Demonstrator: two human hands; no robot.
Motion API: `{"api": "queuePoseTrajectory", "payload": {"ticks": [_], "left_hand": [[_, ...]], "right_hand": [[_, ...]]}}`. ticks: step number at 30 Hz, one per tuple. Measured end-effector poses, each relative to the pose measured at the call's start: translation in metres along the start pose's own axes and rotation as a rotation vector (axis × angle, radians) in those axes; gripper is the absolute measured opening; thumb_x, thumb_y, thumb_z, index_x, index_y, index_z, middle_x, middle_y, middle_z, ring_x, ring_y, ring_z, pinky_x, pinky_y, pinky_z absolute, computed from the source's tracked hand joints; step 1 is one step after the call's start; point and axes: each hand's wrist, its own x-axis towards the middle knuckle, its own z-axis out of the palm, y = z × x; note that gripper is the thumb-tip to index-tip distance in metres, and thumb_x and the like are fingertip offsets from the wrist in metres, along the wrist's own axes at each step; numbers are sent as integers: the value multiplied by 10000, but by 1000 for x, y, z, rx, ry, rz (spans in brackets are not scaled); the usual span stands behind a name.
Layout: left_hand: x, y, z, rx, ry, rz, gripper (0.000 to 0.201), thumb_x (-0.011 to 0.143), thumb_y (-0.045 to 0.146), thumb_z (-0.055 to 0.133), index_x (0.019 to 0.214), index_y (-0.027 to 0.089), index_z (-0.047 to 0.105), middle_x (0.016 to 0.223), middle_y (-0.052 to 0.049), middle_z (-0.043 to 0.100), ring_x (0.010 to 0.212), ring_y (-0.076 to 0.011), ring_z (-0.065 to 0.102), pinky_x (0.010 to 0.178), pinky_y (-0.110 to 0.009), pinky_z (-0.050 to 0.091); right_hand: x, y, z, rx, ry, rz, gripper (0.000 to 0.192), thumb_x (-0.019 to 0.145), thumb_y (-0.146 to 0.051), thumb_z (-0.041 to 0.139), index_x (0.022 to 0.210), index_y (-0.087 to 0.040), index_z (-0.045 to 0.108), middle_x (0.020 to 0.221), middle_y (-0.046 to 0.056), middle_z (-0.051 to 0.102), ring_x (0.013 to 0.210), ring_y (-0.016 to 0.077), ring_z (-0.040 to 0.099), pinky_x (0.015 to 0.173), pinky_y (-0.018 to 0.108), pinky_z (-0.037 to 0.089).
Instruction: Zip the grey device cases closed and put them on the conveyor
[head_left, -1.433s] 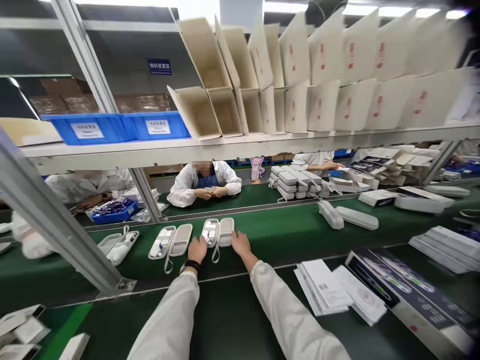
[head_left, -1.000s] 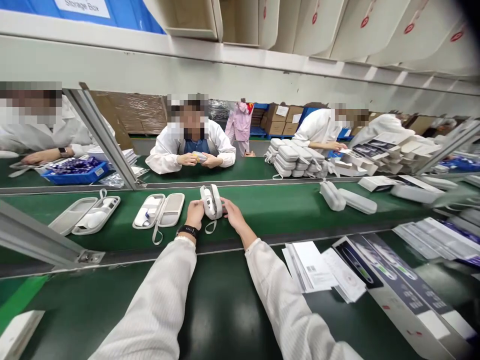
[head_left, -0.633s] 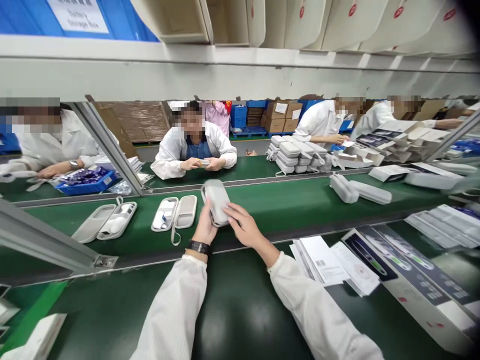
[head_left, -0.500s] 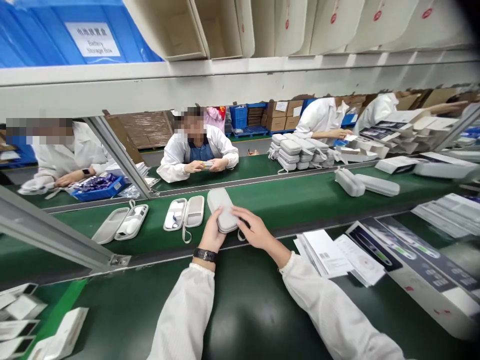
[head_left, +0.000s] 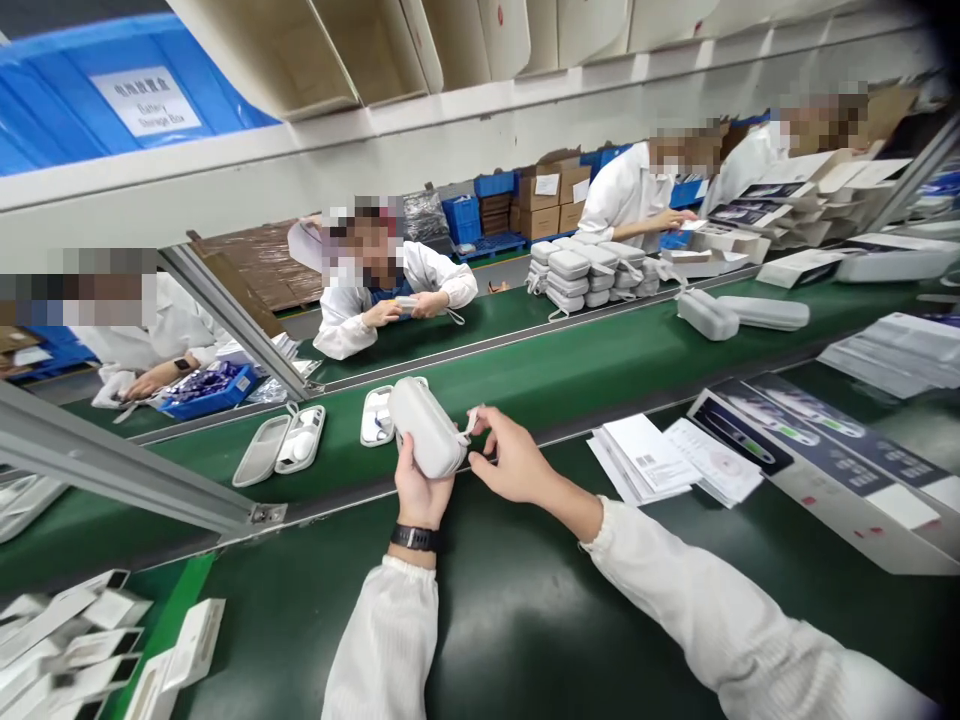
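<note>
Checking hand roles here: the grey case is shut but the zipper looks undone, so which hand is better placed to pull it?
Right hand: its fingers pinch the pull beside the grey case, which the left hand grips.

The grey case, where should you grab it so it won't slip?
Grab the case around its lower half, coming from below, as the left hand does. It is a narrow, rounded oval standing on end, so fingers wrap across it. That leaves the zipper side free for the right hand.
</note>
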Motion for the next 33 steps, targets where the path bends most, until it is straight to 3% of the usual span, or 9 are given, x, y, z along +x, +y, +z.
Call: {"api": "queuePoseTrajectory", "payload": {"ticks": [3,5,7,10,14,20,24,27,33], "left_hand": [[2,-3,2,-42,41,23,450,935,496,566,1257,191,641,1192,-99,701,1089,-228,662,987,-376,523],[3,-5,4,-68,75,47,441,937,500,561,1222,178,659,1186,-96,704,1074,-228,665,971,-370,532],[4,-5,6,-45,90,69,461,925,527,569,1201,172,668,1175,-98,708,1046,-246,677,944,-394,548],[4,-4,7,5,106,113,479,911,543,581,1208,177,663,1173,-97,713,1044,-259,688,933,-408,557],[4,-5,4,64,139,159,449,897,492,617,1227,189,643,1209,-100,708,1101,-262,679,951,-406,556],[6,-2,3,122,222,176,390,912,443,614,1208,190,642,1231,-93,709,1169,-250,657,949,-361,570],[7,8,8,148,236,85,357,923,403,628,1213,198,659,1252,-78,701,1114,-242,680,907,-362,600],[9,14,10,136,273,30,350,927,394,635,1198,176,671,1258,-101,695,1084,-251,687,868,-370,618],[7,13,14,184,301,117,320,936,369,638,1184,169,668,1226,-97,707,1060,-221,698,881,-328,611]], "right_hand": [[-8,3,3,-85,267,-34,270,795,-229,629,1059,-191,584,935,41,609,710,144,539,694,276,449],[-14,5,7,-113,199,-61,71,844,-258,616,877,-197,602,796,16,585,670,138,528,654,264,419],[-18,7,12,-133,28,-66,94,883,-244,578,811,-200,621,742,8,589,646,133,533,631,257,402],[-15,10,18,-98,-54,-5,149,913,-218,526,967,-208,664,831,21,655,653,135,563,642,262,425],[-6,14,24,145,8,52,369,927,-240,512,1285,-226,598,1112,61,682,658,118,593,639,262,482],[2,31,25,302,109,152,214,923,-330,558,1034,-182,664,844,39,678,654,135,578,610,256,486],[-8,34,17,62,330,27,150,911,-268,542,991,-193,645,904,64,655,765,171,606,753,311,507],[-19,28,17,-62,177,-119,159,885,-220,552,970,-207,687,869,56,651,793,181,617,762,300,485],[-11,28,34,99,-83,158,325,945,-272,474,1144,-208,723,597,-13,607,546,147,553,597,263,429]]}}
